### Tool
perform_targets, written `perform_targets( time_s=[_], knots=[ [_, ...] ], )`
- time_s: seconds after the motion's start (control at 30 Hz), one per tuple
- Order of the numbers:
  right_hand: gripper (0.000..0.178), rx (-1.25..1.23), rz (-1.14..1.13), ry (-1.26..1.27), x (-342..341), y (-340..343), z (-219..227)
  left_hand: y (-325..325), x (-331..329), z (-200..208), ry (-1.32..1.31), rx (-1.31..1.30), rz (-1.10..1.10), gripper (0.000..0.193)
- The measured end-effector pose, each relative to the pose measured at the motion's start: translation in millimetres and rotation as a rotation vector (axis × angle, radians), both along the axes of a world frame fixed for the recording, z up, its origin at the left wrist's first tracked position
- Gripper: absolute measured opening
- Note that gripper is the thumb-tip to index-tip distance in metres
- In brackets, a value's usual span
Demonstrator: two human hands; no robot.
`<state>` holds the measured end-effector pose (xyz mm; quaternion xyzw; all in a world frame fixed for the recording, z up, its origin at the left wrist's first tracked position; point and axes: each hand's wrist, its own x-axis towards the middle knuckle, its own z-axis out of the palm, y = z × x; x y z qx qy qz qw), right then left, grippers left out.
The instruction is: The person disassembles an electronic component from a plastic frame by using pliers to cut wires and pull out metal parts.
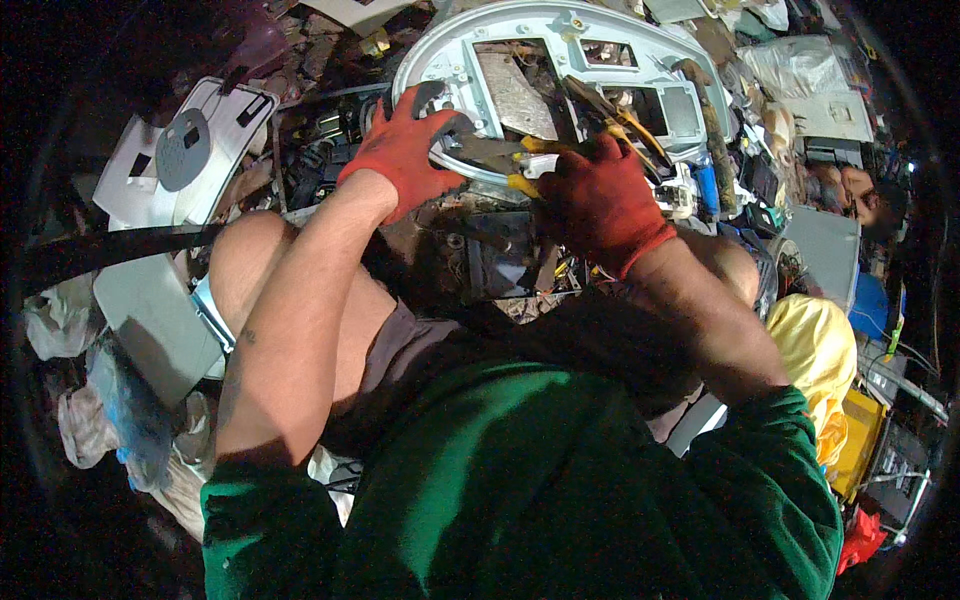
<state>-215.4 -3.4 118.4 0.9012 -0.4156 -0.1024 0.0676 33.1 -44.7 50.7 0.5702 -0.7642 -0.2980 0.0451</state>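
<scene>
A large white plastic panel [440,50] with a rounded outline and several cut-out openings lies in front of me. My left hand [410,150], in a red glove with dark fingertips, grips its left rim. My right hand [605,205], gloved in red too, is closed around yellow-handled pliers [525,186]. Their dark jaws point left, at the panel's near-left edge close to my left fingers; whether they bite on the plastic I cannot make out. Another tool with yellow-and-black handles [640,128] rests on the panel's right part.
A white plastic cover with a grey oval [183,150] leans at the left. Below it are a pale flat panel [160,310] and plastic bags [135,400]. Right of me lie a blue cylinder [707,185], yellow cloth [812,350] and a yellow crate [858,440]. Mixed scrap surrounds the panel.
</scene>
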Motion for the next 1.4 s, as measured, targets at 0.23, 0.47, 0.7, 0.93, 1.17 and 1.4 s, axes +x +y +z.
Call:
perform_targets(
  time_s=[0.23, 0.47, 0.7, 0.93, 1.17, 1.4],
  knots=[
    [0.023, 0.234, 0.197, -0.122, -20.5, -136.7, 7.1, 2.1, 0.2, -8.2, 0.053, -0.059, 0.039, 0.092],
    [0.032, 0.072, 0.634, -0.058, 11.2, -180.3, 20.1, -3.6, 0.8, -11.2, 0.034, -0.063, 0.005, 0.097],
    [0.019, -0.022, 0.093, 0.053, -11.1, -64.3, 2.6, 0.8, -0.2, -3.4, -0.023, -0.012, 0.0, 0.092],
    [0.017, -0.052, 0.153, -0.074, -1.4, -26.4, 7.1, -0.5, 0.0, 1.6, -0.011, 0.025, 0.015, 0.089],
    [0.019, 0.073, 0.283, -0.153, -15.2, -101.2, 17.9, -1.9, -0.6, -7.7, -0.026, -0.066, -0.035, 0.096],
    [0.031, 0.048, 0.159, 0.121, -8.5, -62.6, 27.9, 2.3, 6.0, -8.0, 0.042, -0.067, -0.008, 0.1]
  ],
)
